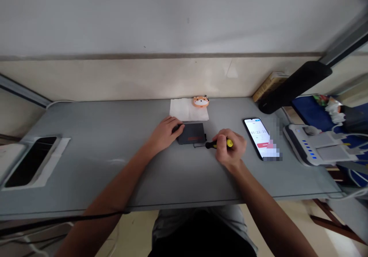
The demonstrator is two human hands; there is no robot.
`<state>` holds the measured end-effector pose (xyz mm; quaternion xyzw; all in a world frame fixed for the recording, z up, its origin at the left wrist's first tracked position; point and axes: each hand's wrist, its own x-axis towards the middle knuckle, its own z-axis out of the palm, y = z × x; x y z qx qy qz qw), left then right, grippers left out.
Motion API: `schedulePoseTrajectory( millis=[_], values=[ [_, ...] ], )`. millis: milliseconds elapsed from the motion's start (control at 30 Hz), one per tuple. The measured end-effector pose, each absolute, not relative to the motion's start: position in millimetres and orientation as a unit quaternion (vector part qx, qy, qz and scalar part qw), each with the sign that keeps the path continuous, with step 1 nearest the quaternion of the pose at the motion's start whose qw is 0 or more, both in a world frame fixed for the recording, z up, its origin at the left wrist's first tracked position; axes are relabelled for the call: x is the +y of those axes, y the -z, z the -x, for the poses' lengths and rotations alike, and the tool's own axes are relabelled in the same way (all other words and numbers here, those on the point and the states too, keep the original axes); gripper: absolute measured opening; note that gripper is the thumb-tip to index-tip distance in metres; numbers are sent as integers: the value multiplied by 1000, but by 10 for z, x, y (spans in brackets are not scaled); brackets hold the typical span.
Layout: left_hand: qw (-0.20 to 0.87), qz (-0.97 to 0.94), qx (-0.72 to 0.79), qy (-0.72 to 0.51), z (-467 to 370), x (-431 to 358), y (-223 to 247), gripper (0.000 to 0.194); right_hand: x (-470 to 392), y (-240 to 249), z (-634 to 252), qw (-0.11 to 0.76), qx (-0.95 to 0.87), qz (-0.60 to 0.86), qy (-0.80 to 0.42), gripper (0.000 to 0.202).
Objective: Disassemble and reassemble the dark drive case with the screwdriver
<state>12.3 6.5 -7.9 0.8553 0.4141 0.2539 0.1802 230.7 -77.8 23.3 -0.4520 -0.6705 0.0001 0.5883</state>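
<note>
A flat black box (191,133) with faint red lettering lies near the middle of the desk. My left hand (165,136) grips its left end, fingers curled over a dark part there and thumb along the edge. In my right hand (231,151) is a screwdriver (212,144) with a black and yellow handle, held in closed fingers. Its thin shaft points left, along the front right edge of the box; I cannot tell whether the tip touches it. Behind the box, a white paper (182,110) carries a small orange animal-faced case (200,101).
A lit phone (260,138) showing a timer lies right of my right hand. Farther right are a power strip (310,145) with plugs and a black cylinder (294,86) leaning near a book. Another phone (31,161) lies at the far left. A wall (129,78) bounds the desk's back.
</note>
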Motion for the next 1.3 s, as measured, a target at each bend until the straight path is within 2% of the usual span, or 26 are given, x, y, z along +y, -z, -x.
schedulePoseTrajectory(
  millis=[333,567,733,867,1000,1133,1300],
  values=[
    [133,-876,402,-233,-115,64,60,30,-781,-216,-2143,560,-739,373,-36,21],
    [110,-865,401,-283,-96,36,-70,27,-769,-159,-2149,589,-685,427,-46,28],
    [149,-837,411,-330,-23,19,-151,27,-728,-109,-2164,584,-667,455,-83,32],
    [180,-828,425,-318,-1,-97,-159,25,-741,-57,-2155,596,-643,474,-85,33],
    [129,-858,395,-301,-76,-220,-146,24,-791,-22,-2130,598,-668,437,-70,32],
    [174,-862,364,-306,-118,-298,-175,19,-798,-23,-2119,627,-637,444,-48,33],
    [244,-839,366,-320,-86,-308,-200,24,-776,-23,-2100,613,-636,462,-77,33]
  ],
)
